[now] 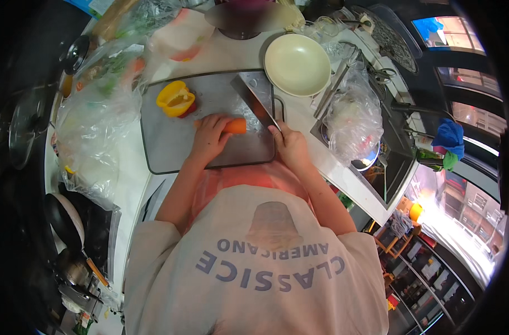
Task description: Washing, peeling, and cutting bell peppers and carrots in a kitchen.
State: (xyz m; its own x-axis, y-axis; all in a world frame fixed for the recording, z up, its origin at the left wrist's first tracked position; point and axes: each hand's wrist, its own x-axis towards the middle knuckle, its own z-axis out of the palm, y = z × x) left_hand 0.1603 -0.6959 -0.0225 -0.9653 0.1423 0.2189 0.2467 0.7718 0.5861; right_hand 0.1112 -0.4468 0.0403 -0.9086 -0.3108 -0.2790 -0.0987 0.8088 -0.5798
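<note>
A carrot (236, 126) lies across the middle of the grey cutting board (170, 146), its cut end pointing right. My left hand (211, 136) holds it down from above, fingers over its left part. In my right hand (291, 142) is the handle of a broad-bladed kitchen knife (256, 102), near the board's right edge. The blade slants up and to the left, apart from the carrot. A cut yellow bell pepper (174, 99), open side showing, rests at the board's upper left, with something dark red partly hidden beneath it.
A cream-coloured bowl (297, 63) stands beyond the board's upper right corner. Clear plastic bags (99, 130) with produce crowd the left. Another plastic bag (355, 121) lies by the sink (376, 180) on the right. A frying pan (66, 220) is at the lower left.
</note>
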